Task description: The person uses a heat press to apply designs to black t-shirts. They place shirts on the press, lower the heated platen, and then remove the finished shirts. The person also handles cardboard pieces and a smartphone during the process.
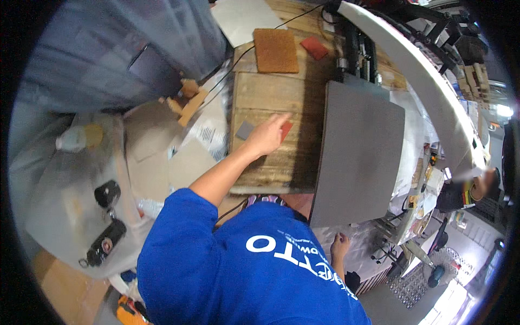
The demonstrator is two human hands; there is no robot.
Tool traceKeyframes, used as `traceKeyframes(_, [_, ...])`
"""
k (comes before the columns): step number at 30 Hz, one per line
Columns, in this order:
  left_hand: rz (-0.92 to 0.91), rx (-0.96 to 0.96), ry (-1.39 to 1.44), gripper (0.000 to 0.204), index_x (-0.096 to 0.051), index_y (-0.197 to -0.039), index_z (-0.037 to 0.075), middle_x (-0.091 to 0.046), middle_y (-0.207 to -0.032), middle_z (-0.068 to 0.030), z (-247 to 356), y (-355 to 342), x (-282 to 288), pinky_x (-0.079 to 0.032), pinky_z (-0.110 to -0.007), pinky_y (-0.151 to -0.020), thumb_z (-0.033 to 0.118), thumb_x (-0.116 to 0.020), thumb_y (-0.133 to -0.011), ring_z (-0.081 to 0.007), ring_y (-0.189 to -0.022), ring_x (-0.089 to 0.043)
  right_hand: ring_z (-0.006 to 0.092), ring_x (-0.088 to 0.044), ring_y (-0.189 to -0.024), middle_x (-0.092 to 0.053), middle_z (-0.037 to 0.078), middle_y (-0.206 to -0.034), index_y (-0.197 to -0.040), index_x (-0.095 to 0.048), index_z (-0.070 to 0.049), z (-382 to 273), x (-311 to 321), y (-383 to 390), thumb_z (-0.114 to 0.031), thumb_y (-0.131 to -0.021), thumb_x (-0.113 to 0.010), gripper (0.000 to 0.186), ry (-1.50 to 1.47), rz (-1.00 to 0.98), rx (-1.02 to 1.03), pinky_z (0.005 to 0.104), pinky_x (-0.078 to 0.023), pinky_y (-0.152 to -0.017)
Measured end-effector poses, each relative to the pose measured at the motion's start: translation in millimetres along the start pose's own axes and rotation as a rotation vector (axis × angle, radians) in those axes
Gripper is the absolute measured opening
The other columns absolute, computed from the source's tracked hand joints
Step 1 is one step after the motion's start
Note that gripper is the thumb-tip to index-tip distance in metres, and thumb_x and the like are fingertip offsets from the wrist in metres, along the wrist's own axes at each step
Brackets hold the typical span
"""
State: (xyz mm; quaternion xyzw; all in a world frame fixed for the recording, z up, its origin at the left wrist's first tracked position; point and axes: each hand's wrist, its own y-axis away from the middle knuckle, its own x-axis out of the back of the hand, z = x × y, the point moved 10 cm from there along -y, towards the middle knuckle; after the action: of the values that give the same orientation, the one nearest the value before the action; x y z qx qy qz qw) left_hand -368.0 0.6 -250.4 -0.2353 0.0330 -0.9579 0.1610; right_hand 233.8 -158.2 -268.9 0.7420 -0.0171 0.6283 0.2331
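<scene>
My left hand (pixel 265 135) reaches over the wooden bench top (pixel 260 89), palm down. Its fingers lie close together on a small red flat piece (pixel 286 131), which shows past their right side; part of it is hidden under the hand. Just left of the wrist lies a small grey flat square (pixel 245 130). My right hand (pixel 340 245) is low at my right side, below the near edge of a large dark grey board (pixel 360 154). Its fingers are curled in, and nothing shows in them.
A brown fibrous pad (pixel 276 50) and another red piece (pixel 314 47) lie farther back on the bench. A black cable (pixel 233 66) crosses its left side. Beyond the grey board curves a long white panel (pixel 422 65). Another person (pixel 460 196) is at the far right.
</scene>
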Motion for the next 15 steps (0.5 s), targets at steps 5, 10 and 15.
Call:
traceKeyframes(5, [-0.187,0.184,-0.163,0.023,-0.07,-0.11,0.002,-0.071,-0.107,-0.0188,-14,51,-9,-0.052,-0.043,-0.093,0.012,-0.06,-0.092,-0.036,-0.104,-0.066,0.0333,-0.066,-0.1,-0.066,0.019,-0.113,-0.112,-0.07,-0.004,12,-37,-7,-0.029,-0.092,-0.068,0.032,-0.111,-0.145,-0.033,0.0412,-0.051,-0.089])
traceKeyframes(10, [0.486,0.42,-0.212,0.017,-0.071,-0.101,0.003,-0.071,-0.098,-0.0185,-61,103,113,-0.054,-0.042,-0.082,0.012,-0.063,-0.089,-0.0332,-0.091,-0.069,0.0278,-0.068,-0.101,-0.069,0.017,-0.112,-0.114,-0.069,0.0,45,-55,-16,-0.025,-0.093,-0.068,0.033,-0.33,-0.201,-0.068,0.038,-0.052,-0.089])
traceKeyframes(15, [0.93,0.695,-0.34,0.023,-0.063,-0.093,0.004,-0.069,-0.088,-0.0152,-105,139,234,-0.052,-0.041,-0.079,0.026,-0.07,-0.088,-0.0318,-0.084,-0.067,0.0198,-0.063,-0.07,-0.069,0.011,-0.085,-0.108,-0.07,0.002,112,-97,10,-0.022,-0.093,-0.067,0.028,-0.515,-0.298,-0.238,0.035,-0.051,-0.062])
